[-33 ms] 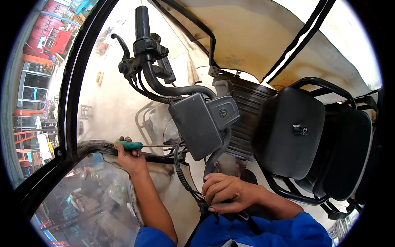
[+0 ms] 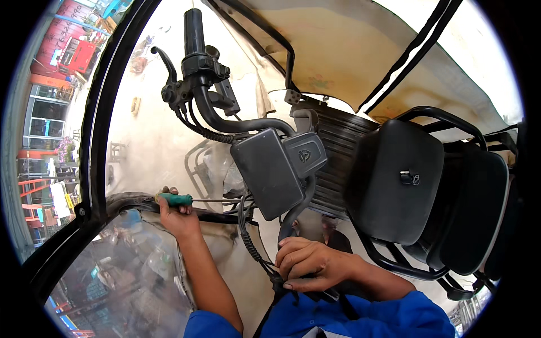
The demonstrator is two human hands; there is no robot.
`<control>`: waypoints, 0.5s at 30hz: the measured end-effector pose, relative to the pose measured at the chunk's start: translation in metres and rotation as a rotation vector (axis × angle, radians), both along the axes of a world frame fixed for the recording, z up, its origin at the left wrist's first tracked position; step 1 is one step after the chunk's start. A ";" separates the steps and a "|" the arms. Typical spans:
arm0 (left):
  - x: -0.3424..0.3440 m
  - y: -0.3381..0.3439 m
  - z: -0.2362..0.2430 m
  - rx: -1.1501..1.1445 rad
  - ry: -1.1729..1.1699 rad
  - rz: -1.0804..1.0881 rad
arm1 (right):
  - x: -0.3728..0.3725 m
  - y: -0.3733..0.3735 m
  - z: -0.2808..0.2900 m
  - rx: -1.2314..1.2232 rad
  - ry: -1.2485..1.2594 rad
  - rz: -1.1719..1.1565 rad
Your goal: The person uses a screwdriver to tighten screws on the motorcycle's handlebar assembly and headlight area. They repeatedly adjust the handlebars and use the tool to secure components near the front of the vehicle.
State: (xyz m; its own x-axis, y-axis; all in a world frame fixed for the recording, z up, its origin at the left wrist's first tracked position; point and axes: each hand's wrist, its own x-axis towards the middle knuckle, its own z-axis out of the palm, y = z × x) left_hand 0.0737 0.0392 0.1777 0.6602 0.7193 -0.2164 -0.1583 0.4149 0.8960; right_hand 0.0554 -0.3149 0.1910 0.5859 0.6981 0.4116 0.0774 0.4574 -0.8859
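My left hand (image 2: 179, 217) is closed round the green handle of a screwdriver (image 2: 176, 199). Its thin metal shaft points right, toward the cables beside a dark grey rectangular box (image 2: 267, 173) mounted on the handlebar (image 2: 248, 123) of a vehicle. On the near side, my right hand (image 2: 315, 265) has its fingers curled over the near end of the handlebar, beside the black cables (image 2: 248, 242). My palm hides that part of the bar, and the fingertips are partly covered. At the far end stand a black grip (image 2: 194, 34) and a brake lever (image 2: 164, 62).
A black padded seat (image 2: 394, 180) with a small key set (image 2: 409, 177) on it lies to the right, past a ribbed floor panel (image 2: 338, 152). Black frame bars (image 2: 96, 141) and a clear plastic sheet (image 2: 124, 270) stand at left. A yellowish cover (image 2: 338, 50) hangs beyond.
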 end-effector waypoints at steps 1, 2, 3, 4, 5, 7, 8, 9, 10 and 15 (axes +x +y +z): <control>0.002 -0.003 0.003 -0.022 0.020 0.029 | -0.001 0.001 0.002 -0.022 -0.003 -0.007; 0.004 -0.007 0.007 -0.044 0.039 0.058 | -0.001 0.001 0.005 -0.028 -0.009 -0.014; 0.006 -0.010 0.010 -0.064 0.058 0.087 | 0.000 0.002 0.007 -0.038 -0.009 -0.017; 0.006 -0.010 0.009 -0.069 0.060 0.081 | 0.000 0.003 0.009 -0.048 -0.009 -0.021; 0.004 -0.007 0.006 -0.073 0.061 0.075 | 0.001 0.003 0.010 -0.057 -0.010 -0.024; 0.003 0.001 -0.002 -0.075 0.039 0.062 | 0.004 0.003 0.012 -0.068 0.001 -0.007; 0.004 0.006 -0.005 -0.073 0.016 0.056 | 0.006 0.004 0.013 -0.072 0.006 0.001; 0.004 0.007 -0.008 -0.071 -0.007 0.049 | 0.007 0.004 0.013 -0.081 0.008 0.001; 0.007 0.006 -0.007 -0.072 -0.012 0.074 | 0.009 0.005 0.013 -0.087 0.009 0.005; 0.023 0.005 -0.012 -0.106 -0.019 0.111 | 0.017 0.013 0.014 -0.115 0.037 0.006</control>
